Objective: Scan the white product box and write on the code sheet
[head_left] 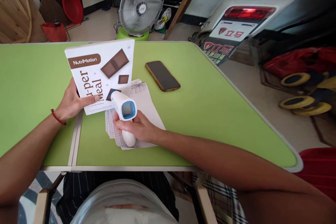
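My left hand (75, 99) grips the lower left side of a white NutriMotion box (90, 71), its thumb across the front and its other fingers behind. Pictures of chocolate pieces show on the box, which stands tilted over the green table. In my right hand (140, 126) is a white infrared thermometer (123, 110) with a blue-framed screen facing me. Its front end points at the lower right corner of the box; I cannot tell whether they touch. Beneath both lie several sheets of handwritten paper (149, 112), partly covered by the thermometer and hand.
A dark phone in a brown case (162, 76) lies right of the box on the green table (210, 112). Past the far edge stands a round fan (141, 3) on a green stool. A white scooter (236, 24) is at the back right, red basins (72, 6) at the back left.
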`<control>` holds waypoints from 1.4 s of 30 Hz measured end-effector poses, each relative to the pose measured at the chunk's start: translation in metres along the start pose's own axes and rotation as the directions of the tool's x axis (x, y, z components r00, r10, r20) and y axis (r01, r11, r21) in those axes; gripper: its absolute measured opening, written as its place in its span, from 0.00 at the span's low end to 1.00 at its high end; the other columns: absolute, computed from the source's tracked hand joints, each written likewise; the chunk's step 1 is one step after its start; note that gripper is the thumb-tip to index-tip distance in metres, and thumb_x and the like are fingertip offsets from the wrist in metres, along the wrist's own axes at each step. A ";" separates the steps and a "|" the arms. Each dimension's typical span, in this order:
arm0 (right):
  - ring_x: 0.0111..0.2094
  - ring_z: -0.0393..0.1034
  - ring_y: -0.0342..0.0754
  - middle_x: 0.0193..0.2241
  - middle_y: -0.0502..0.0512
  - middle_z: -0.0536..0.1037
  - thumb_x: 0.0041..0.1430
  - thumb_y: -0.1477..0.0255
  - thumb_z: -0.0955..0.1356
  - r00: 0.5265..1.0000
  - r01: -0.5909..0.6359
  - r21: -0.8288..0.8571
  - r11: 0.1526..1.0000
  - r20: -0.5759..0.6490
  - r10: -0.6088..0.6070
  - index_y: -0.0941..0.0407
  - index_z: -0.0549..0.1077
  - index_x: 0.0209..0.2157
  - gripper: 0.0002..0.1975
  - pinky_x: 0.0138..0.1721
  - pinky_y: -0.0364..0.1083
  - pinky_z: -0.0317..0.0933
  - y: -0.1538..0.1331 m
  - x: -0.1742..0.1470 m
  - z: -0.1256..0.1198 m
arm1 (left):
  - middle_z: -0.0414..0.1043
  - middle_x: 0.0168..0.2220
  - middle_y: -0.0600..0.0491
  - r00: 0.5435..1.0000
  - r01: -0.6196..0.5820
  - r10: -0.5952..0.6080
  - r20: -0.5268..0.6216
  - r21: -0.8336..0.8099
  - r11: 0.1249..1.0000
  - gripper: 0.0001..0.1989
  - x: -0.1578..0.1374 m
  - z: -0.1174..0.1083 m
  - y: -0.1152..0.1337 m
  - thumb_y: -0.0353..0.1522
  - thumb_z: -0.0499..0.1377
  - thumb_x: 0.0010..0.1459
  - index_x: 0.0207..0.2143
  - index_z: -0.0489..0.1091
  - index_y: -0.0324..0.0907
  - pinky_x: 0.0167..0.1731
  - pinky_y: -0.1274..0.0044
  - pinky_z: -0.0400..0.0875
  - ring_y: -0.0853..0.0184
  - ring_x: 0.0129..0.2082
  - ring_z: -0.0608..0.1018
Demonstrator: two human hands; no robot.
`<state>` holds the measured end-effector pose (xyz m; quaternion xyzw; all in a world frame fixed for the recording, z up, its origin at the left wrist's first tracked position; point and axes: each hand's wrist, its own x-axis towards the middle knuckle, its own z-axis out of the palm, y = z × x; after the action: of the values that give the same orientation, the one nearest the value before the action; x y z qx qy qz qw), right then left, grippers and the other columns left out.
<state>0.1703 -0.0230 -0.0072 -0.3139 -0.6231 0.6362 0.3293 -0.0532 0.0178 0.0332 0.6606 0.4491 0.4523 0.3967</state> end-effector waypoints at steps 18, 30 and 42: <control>0.25 0.61 0.41 0.24 0.47 0.68 0.51 0.66 0.70 0.999 -0.025 0.049 0.998 -0.038 0.027 0.56 0.67 0.27 0.10 0.29 0.44 0.60 -0.008 -0.005 0.002 | 0.75 0.45 0.47 0.998 -0.020 0.017 -0.064 -0.049 0.999 0.31 -0.004 0.005 0.005 0.40 0.74 0.40 0.44 0.67 0.39 0.41 0.64 0.74 0.54 0.42 0.77; 0.28 0.65 0.45 0.27 0.51 0.72 0.50 0.62 0.70 0.958 0.034 -0.392 0.919 -0.251 -0.143 0.56 0.70 0.32 0.13 0.32 0.47 0.59 -0.040 0.007 -0.051 | 0.73 0.49 0.53 0.958 -0.195 0.196 -0.209 0.025 0.981 0.26 0.005 -0.014 -0.011 0.38 0.72 0.46 0.45 0.67 0.42 0.51 0.60 0.71 0.56 0.49 0.75; 0.26 0.65 0.46 0.29 0.56 0.73 0.49 0.61 0.70 0.929 -0.315 -0.887 0.338 -0.361 -0.080 0.57 0.73 0.30 0.13 0.27 0.45 0.56 -0.019 0.024 -0.094 | 0.70 0.53 0.53 0.973 -0.179 0.192 -0.130 0.109 0.978 0.31 0.012 -0.026 -0.024 0.42 0.74 0.40 0.45 0.68 0.43 0.53 0.56 0.67 0.52 0.53 0.71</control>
<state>0.2327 0.0515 0.0099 -0.5948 -0.7810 0.1229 0.1451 -0.0813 0.0391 0.0209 0.6847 0.4334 0.5104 0.2877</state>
